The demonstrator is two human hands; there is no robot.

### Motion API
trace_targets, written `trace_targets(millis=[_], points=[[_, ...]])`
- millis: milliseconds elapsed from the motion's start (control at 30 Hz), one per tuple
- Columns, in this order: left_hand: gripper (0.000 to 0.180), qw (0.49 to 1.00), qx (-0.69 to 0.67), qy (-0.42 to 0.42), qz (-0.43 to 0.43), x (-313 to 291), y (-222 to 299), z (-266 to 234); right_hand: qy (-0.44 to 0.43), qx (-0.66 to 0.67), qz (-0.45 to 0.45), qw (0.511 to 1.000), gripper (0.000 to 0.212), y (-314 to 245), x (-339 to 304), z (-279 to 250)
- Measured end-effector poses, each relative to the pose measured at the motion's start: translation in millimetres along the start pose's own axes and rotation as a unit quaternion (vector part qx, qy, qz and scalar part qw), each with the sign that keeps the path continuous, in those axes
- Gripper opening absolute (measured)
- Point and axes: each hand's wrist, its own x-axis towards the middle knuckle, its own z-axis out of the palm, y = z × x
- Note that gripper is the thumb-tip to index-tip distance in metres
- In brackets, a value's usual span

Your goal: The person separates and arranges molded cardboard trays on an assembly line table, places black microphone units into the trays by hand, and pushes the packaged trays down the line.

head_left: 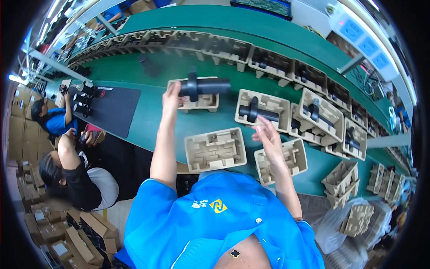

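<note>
My left hand is closed on one end of a black tube with a ring clamp around it. The tube is lifted over a beige moulded-pulp tray and points to the right. My right hand, fingers apart, hovers by the near edge of another pulp tray. A second black tube with a ring clamp lies in that tray, close to my fingertips; I cannot tell whether they touch it. Nearer my body are a pulp tray with bare compartments and another one partly under my right forearm.
Pulp trays with black parts form a long curved row on a green bench. More loaded trays are stacked at right. A dark mat with black parts lies left. Two people sit at left. Cartons stand below them.
</note>
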Motion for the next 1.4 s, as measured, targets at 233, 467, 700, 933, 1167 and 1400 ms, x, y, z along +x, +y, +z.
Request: trace_targets(millis=[233, 467, 700, 933, 1167, 1400], points=[[0.053, 0.909, 0.405, 0.093, 0.041, 82.7, -66.2, -71.3, -0.049, -0.037, 0.058, 0.996, 0.038, 22.3, 6.3, 19.4], [0.052, 0.901, 0.407, 0.120, 0.088, 78.7, -85.0, -70.0, 0.005, -0.054, 0.080, 0.995, 0.037, 39.8, -6.5, 4.5], [0.043, 0.871, 0.436, 0.123, 0.188, 59.5, -113.3, -47.9, 0.057, -0.068, 0.119, 0.989, 0.036, 52.4, -37.5, -9.6], [0.038, 0.869, 0.464, 0.083, 0.151, 65.3, -124.1, -65.0, 0.261, -0.196, 0.022, 0.945, 0.035, 72.0, -76.6, -46.7], [0.034, 0.880, 0.384, 0.099, 0.263, 44.6, -4.3, -15.0, 0.356, -0.208, 0.032, 0.911, 0.035, 66.0, -114.3, -81.0], [0.026, 0.856, 0.412, -0.121, 0.289, -2.8, -19.3, 135.9, 0.373, -0.210, 0.038, 0.903, 0.036, 94.5, -122.4, -93.9]])
